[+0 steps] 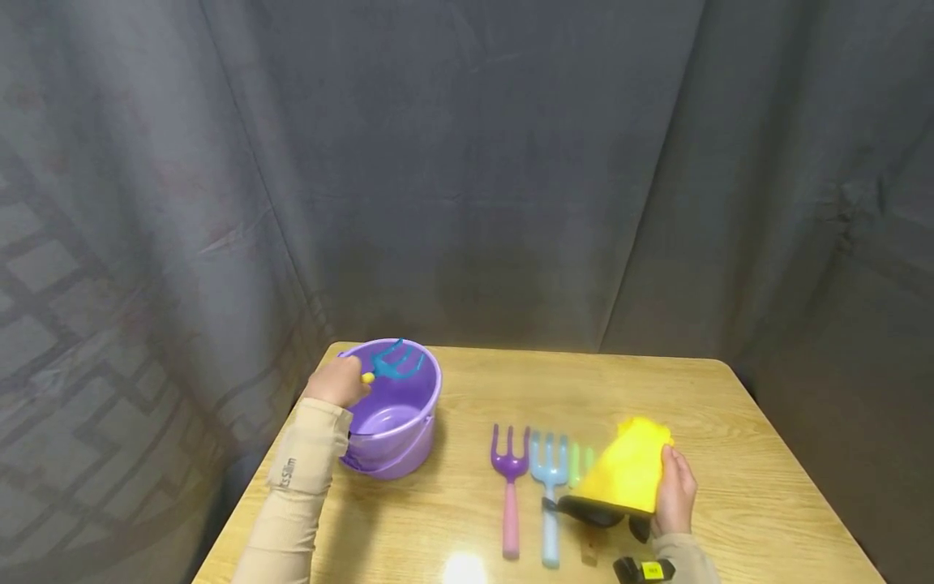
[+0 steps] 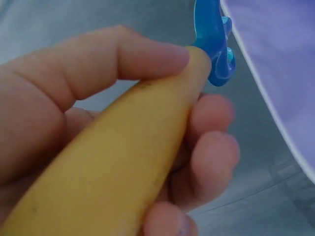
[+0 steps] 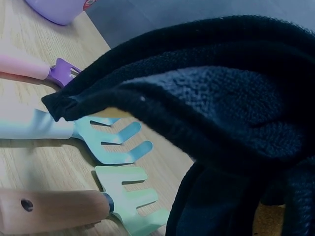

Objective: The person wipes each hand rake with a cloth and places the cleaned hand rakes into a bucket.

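While the left hand (image 1: 337,381) grips the blue fork (image 1: 394,371) by its yellow handle, tines at the mouth of the purple bucket (image 1: 418,448), the right hand (image 1: 676,491) holds the yellow cloth (image 1: 629,468), black-lined, by one side. Bucket: upright, far left of table (image 1: 759,487). Laid side by side: purple fork (image 1: 510,467), pink-handled; pale-blue fork (image 1: 550,474); green fork (image 3: 124,194), wooden-handled, partly hidden behind the cloth in the head view.
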Demonstrator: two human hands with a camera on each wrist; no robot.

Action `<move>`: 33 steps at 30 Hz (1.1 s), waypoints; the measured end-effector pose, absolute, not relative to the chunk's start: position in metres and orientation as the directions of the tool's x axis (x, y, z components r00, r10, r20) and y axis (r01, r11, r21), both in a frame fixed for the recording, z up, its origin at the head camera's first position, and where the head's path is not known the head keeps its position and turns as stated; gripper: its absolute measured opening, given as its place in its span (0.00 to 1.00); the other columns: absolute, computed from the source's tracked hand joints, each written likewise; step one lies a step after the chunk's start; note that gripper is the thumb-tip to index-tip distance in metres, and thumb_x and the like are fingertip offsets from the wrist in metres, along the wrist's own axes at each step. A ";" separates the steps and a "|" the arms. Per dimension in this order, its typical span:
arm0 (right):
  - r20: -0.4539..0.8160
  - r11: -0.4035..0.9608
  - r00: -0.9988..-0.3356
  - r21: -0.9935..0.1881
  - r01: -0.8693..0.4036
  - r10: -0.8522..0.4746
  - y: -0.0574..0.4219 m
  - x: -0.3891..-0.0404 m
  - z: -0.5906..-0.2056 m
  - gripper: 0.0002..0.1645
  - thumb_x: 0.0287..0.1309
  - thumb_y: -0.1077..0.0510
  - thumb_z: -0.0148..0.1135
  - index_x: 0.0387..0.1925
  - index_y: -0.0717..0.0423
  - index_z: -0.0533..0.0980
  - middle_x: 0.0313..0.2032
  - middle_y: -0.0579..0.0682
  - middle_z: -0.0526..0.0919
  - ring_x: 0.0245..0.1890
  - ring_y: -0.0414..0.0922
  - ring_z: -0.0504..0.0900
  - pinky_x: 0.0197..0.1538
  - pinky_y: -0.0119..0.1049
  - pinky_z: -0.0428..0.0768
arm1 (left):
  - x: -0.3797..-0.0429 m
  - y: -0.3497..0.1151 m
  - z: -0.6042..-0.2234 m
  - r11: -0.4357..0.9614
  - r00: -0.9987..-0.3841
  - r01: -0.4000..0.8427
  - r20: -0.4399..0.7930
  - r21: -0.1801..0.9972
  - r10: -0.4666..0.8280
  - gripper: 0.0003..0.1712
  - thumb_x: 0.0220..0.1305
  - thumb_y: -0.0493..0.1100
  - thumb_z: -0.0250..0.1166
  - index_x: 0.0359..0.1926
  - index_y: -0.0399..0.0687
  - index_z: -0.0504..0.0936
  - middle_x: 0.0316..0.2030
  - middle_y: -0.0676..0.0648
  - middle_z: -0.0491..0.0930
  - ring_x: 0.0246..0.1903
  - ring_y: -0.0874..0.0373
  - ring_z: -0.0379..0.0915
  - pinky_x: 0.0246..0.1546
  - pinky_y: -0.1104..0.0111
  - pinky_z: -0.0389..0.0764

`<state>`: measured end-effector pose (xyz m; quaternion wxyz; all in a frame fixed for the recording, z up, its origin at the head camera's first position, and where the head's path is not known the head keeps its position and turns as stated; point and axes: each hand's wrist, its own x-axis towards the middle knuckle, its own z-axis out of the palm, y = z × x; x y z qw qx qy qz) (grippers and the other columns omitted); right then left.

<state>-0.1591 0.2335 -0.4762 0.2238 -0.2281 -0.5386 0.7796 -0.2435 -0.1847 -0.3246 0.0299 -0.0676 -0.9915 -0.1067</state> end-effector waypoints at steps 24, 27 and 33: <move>-0.089 -0.324 -0.810 -0.937 -0.128 0.579 0.236 -0.161 -0.480 0.12 0.64 0.51 0.45 0.28 0.48 0.73 0.24 0.41 0.75 0.23 0.34 0.74 0.25 0.24 0.73 | -0.275 -0.183 -0.380 0.967 -0.989 0.132 -0.043 0.219 0.145 0.07 0.42 0.36 0.65 0.23 0.39 0.75 0.28 0.39 0.78 0.28 0.43 0.75 0.28 0.54 0.75; -0.099 -0.327 -0.812 -0.937 -0.118 0.576 0.236 -0.161 -0.480 0.12 0.64 0.51 0.45 0.29 0.49 0.72 0.24 0.41 0.75 0.23 0.34 0.74 0.25 0.24 0.73 | -0.278 -0.183 -0.386 0.966 -0.988 0.127 -0.059 0.224 0.143 0.07 0.40 0.35 0.65 0.23 0.39 0.75 0.27 0.39 0.78 0.28 0.43 0.75 0.28 0.54 0.75; -0.121 -0.313 -0.815 -0.947 -0.077 0.566 0.236 -0.160 -0.480 0.13 0.64 0.49 0.45 0.30 0.49 0.72 0.24 0.41 0.75 0.23 0.34 0.73 0.26 0.25 0.73 | -0.280 -0.180 -0.396 0.966 -0.982 0.131 -0.104 0.224 0.157 0.10 0.36 0.33 0.66 0.26 0.37 0.76 0.29 0.38 0.78 0.31 0.42 0.75 0.31 0.53 0.75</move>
